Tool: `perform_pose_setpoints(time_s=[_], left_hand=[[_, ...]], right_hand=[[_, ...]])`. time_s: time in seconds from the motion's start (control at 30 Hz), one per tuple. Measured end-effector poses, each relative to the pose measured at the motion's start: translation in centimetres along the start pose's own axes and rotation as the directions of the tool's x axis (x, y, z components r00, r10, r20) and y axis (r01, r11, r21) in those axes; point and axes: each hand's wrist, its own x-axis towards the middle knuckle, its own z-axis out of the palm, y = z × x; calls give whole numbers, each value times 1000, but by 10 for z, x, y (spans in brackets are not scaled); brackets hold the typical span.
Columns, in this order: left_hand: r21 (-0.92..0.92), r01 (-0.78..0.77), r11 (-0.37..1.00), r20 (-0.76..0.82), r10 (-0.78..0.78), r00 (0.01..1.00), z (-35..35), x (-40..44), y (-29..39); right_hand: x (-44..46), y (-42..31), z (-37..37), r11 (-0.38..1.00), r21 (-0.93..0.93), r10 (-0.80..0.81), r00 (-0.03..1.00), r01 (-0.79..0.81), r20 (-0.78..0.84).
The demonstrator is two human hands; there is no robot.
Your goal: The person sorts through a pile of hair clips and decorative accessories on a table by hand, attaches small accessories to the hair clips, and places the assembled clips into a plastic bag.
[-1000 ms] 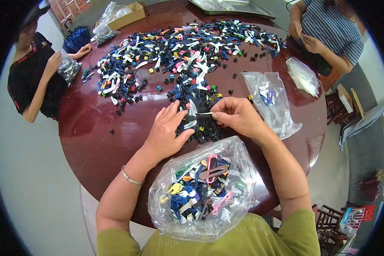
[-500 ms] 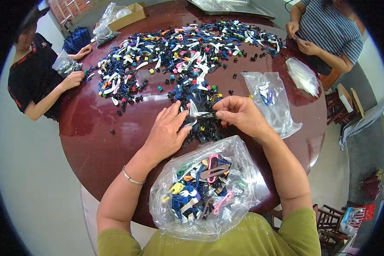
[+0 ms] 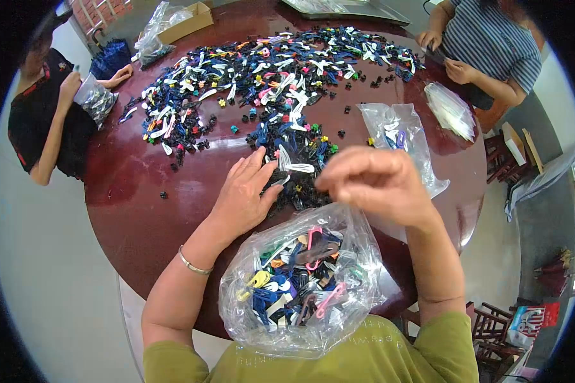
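Note:
My left hand [image 3: 239, 191] rests at the near left edge of a long pile of hair clips [image 3: 294, 76], its fingers spread and flat. Just right of its fingertips lie white snap clips [image 3: 297, 167] among small black claw clips. My right hand [image 3: 380, 182] is raised beside the near end of the pile, above the far right rim of a clear plastic bag [image 3: 364, 300]. Motion smears its fingers, so whether they hold anything is unclear. The open bag in front of me contains mixed snap clips, including a pink clip [image 3: 331, 301] and a yellow one [image 3: 259, 279].
Another clear bag [image 3: 421, 159] with a few clips lies to the right, near a stack of clear sleeves [image 3: 450, 112]. One person [image 3: 45, 115] sits at left with a bag of clips [image 3: 96, 99]; another [image 3: 492, 51] sits at right. A cardboard box [image 3: 188, 24] and metal tray [image 3: 348, 9] stand behind.
My right hand has left the dark clips beside my left hand and moved right and toward me. The left person's hand has lifted from the pile to above their bag.

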Motion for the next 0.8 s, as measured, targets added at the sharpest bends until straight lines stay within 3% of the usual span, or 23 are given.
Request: perform_pose_setpoints(time_s=[0.1,0.2,0.23,0.37,0.47,0.57,0.67,0.77,0.8], left_hand=[[8,-4,1000,-4,4,1000,0,-1,0],[2,-8,1000,-3,8,1000,-1,0,2],[4,-15,1000,-5,15,1000,-1,0,1],[7,-27,1000,-3,27,1000,-1,0,1],[16,-32,999,-8,32,999,0,0,1],[25,-47,999,-14,47,999,-1,0,0],[-19,-9,1000,-44,8,999,-1,1,2],[-63,79,995,-77,-84,994,-5,1,2],[-75,112,991,-88,-118,989,-7,0,1]], right_hand=[[7,31,-3,937,-208,212,929,-281,-304],[9,68,-9,882,-434,93,970,-185,-225],[11,73,-8,808,-586,-44,985,-63,-165],[13,78,3,610,-789,-89,982,-80,-168],[14,74,7,603,-782,10,982,-155,-187],[14,75,5,666,-736,-1,988,-117,-157],[13,73,0,861,-456,141,967,-226,-212],[13,66,-8,917,-172,304,910,-360,-283],[13,59,-10,939,-101,286,910,-329,-300]])
